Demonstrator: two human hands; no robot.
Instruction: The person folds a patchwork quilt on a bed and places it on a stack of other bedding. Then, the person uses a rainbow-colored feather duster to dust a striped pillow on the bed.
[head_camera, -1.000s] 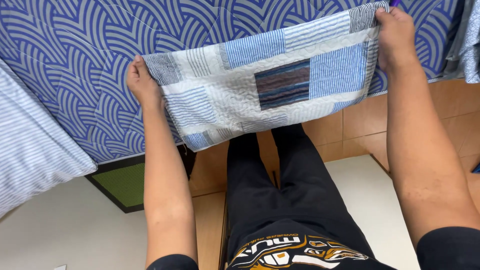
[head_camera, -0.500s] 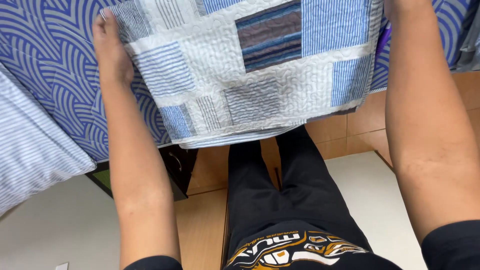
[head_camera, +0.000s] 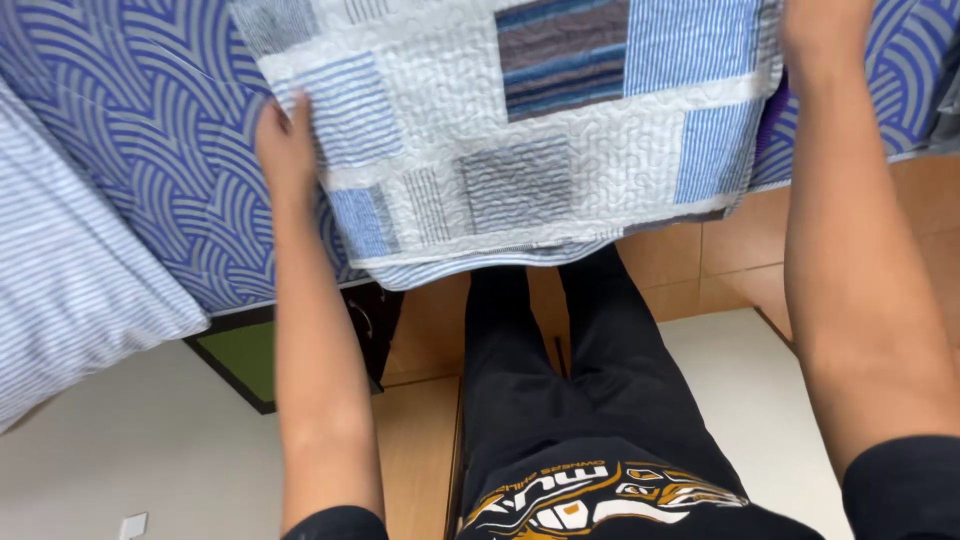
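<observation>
My own black trousers (head_camera: 570, 390) and dark shirt front (head_camera: 600, 505) sit nearest, legs running out over the tan tiled floor (head_camera: 720, 265) beside a pale mat (head_camera: 745, 385). Past them both my forearms reach forward and up.

My left hand (head_camera: 288, 150) is clenched on the left border of the patchwork quilted cloth (head_camera: 520, 140), fingers tucked behind it and thumb on the front. My right hand (head_camera: 825, 30) is at the right border, mostly cut off by the top of the view; it seems to pinch the cloth, but I cannot tell for sure.

Since a second ago I have lifted the cloth higher and drawn it closer, so it now spreads wide and nearly flat, its top out of sight. That suggests I am opening it out in the air.

Its lower hem hangs free above my legs, with clear air beneath. Behind it, the blue wave-patterned bedcover (head_camera: 150, 130) is close; a striped pillow (head_camera: 70, 270) lies left, a green-topped dark frame (head_camera: 245, 355) below.
</observation>
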